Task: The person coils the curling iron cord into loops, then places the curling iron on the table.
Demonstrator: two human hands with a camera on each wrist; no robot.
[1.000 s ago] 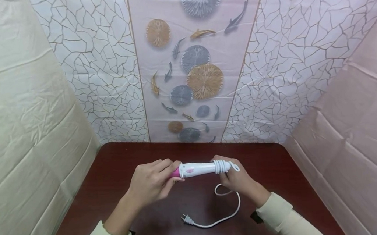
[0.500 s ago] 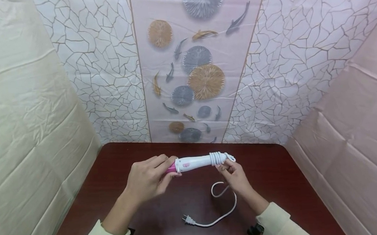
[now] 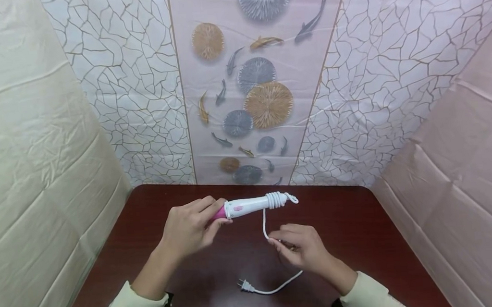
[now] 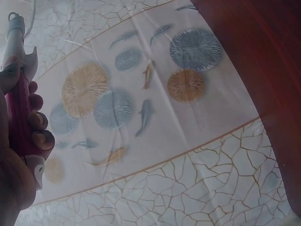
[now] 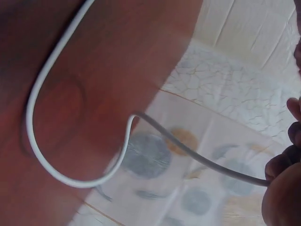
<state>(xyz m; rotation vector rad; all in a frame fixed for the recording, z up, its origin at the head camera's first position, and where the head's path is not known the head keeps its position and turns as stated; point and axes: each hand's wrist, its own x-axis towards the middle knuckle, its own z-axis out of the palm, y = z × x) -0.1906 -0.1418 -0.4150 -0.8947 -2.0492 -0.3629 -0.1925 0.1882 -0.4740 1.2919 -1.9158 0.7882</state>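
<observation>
white glossy wand (image 3: 250,205), held above the worktop (image 3: 364,226) — its pink patch (image 3: 238,208) too small to read — my left grip (image 3: 193,225) curled round the pink part (image 3: 219,214), my right grip (image 3: 302,246) pinching its white cord (image 3: 264,223).

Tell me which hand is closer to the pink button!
Left. The left hand grips the wand just beside the button; the right hand pinches the cord, farther down and right.

The hair iron (image 3: 247,206) is mid-frame, cord (image 3: 274,200) round its right end; the plug (image 3: 247,286) lies lower-centre on the worktop (image 3: 208,284).
</observation>
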